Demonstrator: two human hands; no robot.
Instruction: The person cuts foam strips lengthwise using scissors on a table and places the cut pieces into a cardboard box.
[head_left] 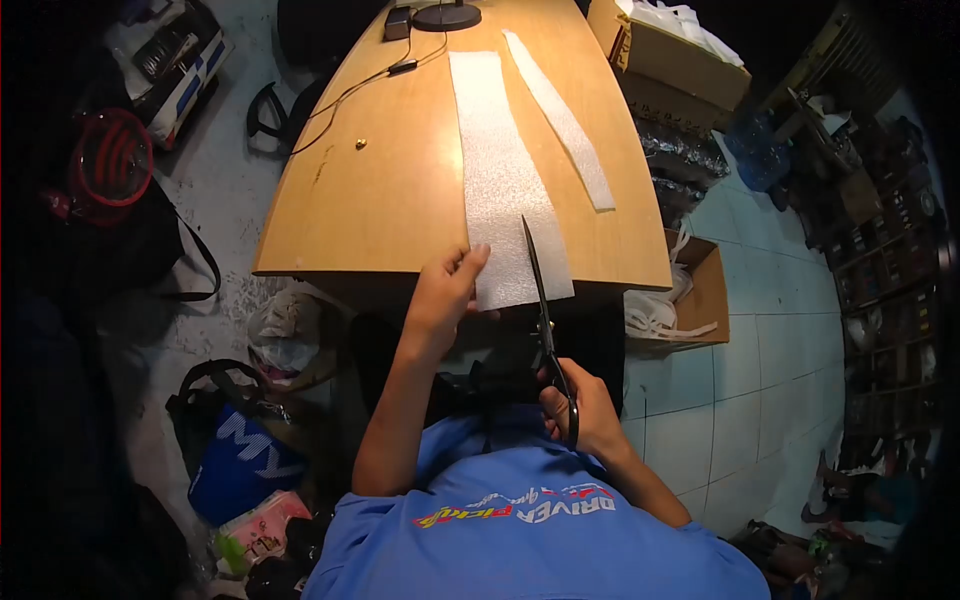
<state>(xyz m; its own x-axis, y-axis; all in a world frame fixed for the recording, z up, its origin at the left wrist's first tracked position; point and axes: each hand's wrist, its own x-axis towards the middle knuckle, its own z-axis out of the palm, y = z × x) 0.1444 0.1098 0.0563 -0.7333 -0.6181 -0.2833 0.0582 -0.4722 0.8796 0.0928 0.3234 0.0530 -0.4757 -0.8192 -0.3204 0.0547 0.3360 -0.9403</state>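
Observation:
A long white foam sheet [495, 150] lies on the wooden table, its near end reaching past the front edge. My left hand [440, 300] pinches the sheet's left side close to that end, thumb on top. In my right hand [592, 412] is a pair of scissors [544, 335], fingers wrapped round the black handles. The long blade lies over the sheet's near part, pointing away from me; whether the second blade is underneath I cannot tell. A narrower foam strip [562, 120] rests apart on the right.
A small gold-coloured piece [361, 144] sits on the table [400, 210] at left, near a black cable [340, 105]. At the back is a round black base [447, 17]. White strips fill an open cardboard box [708, 290] at right. Bags [240, 460] lie on the floor at left.

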